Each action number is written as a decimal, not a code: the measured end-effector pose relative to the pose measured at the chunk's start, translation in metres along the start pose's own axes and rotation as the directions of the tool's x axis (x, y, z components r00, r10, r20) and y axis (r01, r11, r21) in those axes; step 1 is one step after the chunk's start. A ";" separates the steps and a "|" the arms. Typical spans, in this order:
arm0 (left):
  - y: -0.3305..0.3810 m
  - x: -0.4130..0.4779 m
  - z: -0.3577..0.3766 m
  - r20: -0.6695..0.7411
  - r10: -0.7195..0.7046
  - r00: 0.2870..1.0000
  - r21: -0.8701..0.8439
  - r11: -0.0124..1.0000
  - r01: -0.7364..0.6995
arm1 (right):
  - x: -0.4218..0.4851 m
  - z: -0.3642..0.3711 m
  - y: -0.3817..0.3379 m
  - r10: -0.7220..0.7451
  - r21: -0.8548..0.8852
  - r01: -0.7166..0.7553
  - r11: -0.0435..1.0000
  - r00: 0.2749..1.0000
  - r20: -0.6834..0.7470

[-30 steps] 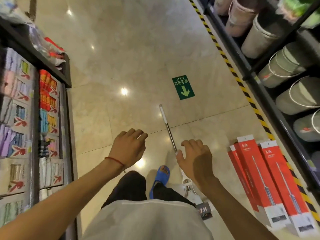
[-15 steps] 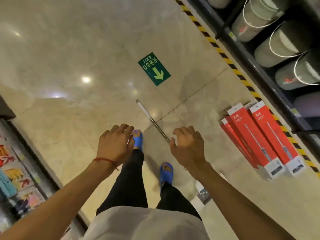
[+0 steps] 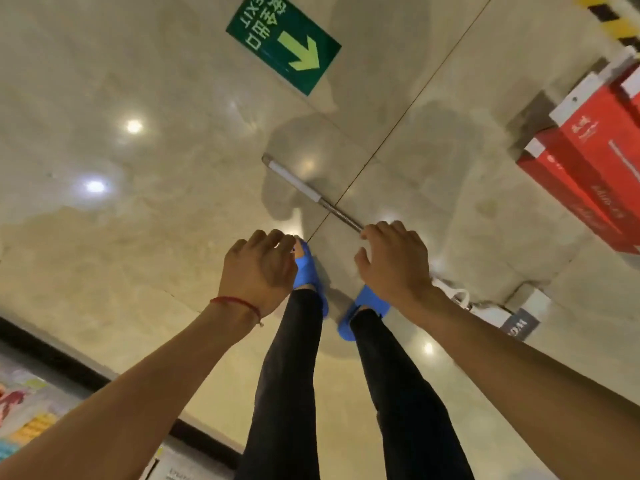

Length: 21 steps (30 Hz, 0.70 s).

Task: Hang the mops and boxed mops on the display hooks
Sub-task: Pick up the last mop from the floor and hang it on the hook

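A thin red string bracelet (image 3: pixel 239 304) rings the wrist behind the left hand (image 3: pixel 258 268); forearms bare. Black trousers (image 3: pixel 291 393), rising from 6 o'clock, meet blue open-toed sandals (image 3: pixel 306 271).

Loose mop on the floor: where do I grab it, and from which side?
Take the mop by its bare metal shaft, just beyond the right hand, probably from above with fingers wrapped across it. It lies flat on the floor, thin and straight, handle end pointing away; its head is partly hidden behind the right forearm.
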<state>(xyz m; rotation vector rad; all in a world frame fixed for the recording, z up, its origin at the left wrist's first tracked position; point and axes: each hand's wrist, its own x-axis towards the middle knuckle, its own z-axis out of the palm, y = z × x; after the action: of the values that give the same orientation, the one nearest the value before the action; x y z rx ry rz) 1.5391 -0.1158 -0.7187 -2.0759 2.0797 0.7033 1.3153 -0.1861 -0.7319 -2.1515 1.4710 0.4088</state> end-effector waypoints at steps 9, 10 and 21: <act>-0.067 0.091 0.215 -0.001 -0.083 0.997 -0.011 0.996 0.083 | 0.142 0.235 0.062 0.121 0.006 -0.125 0.992 0.972 0.201; -0.073 0.098 0.235 0.028 -0.094 0.995 -0.003 0.996 0.094 | 0.154 0.258 0.070 0.127 0.000 -0.131 0.991 0.965 0.231; -0.069 0.145 0.311 0.344 -0.317 0.884 -0.160 0.908 0.387 | 0.196 0.346 0.144 0.104 0.151 -0.171 0.974 0.922 0.372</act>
<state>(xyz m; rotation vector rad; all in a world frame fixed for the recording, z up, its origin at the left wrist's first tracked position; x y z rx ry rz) 1.5253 -0.1203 -1.0687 -2.1978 1.4564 1.1556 1.2661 -0.1887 -1.1523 -1.7243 1.3907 0.6582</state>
